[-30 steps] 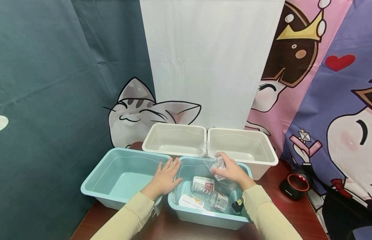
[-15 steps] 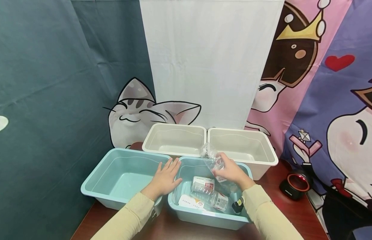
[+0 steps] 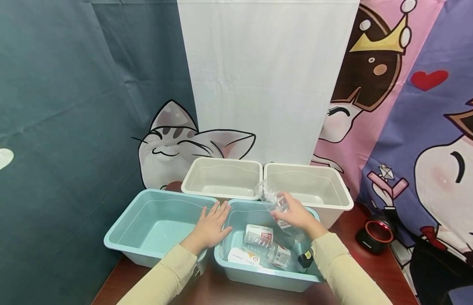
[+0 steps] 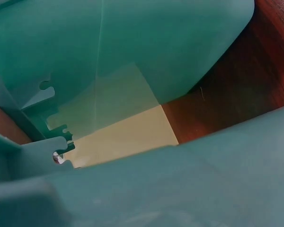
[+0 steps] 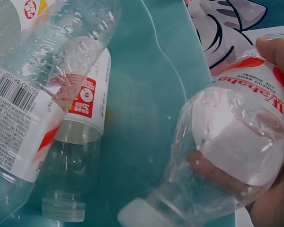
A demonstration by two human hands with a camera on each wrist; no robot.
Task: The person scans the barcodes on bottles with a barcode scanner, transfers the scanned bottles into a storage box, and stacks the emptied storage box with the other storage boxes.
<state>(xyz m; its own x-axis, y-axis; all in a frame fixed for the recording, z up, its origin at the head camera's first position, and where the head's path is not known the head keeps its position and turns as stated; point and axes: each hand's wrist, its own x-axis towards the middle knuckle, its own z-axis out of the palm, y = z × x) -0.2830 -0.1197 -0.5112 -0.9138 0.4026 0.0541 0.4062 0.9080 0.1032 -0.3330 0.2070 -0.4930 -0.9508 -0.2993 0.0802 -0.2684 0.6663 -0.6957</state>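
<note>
Left blue bin (image 3: 160, 233), at eight o'clock; left hand (image 3: 208, 229), fingers spread, grasping nothing — over its three-o'clock rim; right hand (image 3: 298, 214) grasping a clear bottle (image 5: 222, 137) — at the right blue bin's (image 3: 265, 278) one o'clock.

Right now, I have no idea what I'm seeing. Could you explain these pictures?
No robot here, just a person working bare-handed. The wide picture comes from a camera worn on the head; the two close-ups come from one on each wrist. On the table stand two white tubs behind two blue tubs. The right hand has a clear plastic bottle in its grip, over the right blue tub, where more bottles lie. The left hand rests where the blue tubs' rims meet.
</note>
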